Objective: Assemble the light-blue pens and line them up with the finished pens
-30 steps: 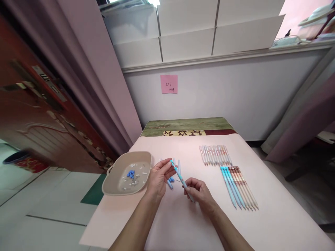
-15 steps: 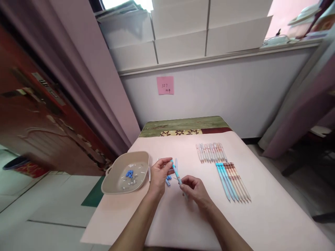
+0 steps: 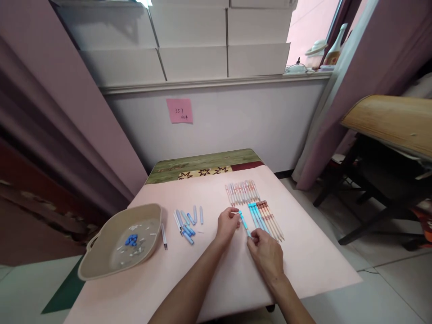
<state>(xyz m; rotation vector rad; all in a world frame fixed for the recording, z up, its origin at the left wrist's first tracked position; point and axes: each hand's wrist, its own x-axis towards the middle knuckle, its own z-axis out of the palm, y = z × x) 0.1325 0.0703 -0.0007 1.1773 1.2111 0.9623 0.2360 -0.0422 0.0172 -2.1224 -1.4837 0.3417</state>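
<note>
Blue pen [image 3: 244, 222], slender and smoothly cylindrical, is clamped in the grip of left hand [image 3: 228, 223] and right hand [image 3: 268, 252].

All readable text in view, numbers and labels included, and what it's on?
"357": handwritten on the pink note on the wall.
Characters below "357", same note: too small to read surely.
Label on the bottle by the window: too blurred to read.
Any print on the held blue pen or the brown-topped pens: too small to read.
</note>
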